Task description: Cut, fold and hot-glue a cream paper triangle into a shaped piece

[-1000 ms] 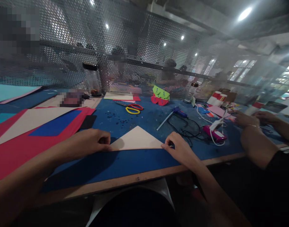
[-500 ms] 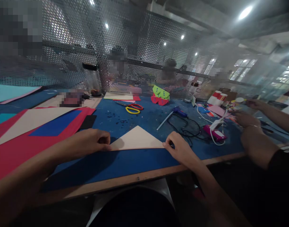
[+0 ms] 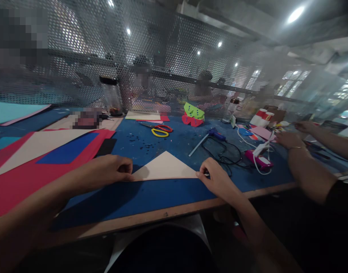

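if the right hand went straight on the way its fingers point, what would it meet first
The paper triangle, right at the fingertips of the right hand; past it, probably the left hand, though depth is hard to judge.

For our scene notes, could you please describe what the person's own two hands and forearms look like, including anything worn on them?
The ungloved left hand and the ungloved right hand show no rings, watch or markings, and both forearms are sleeveless as far as the view reaches. The black fabric sleeve and thin pale bracelet at the right belong to a co-worker.
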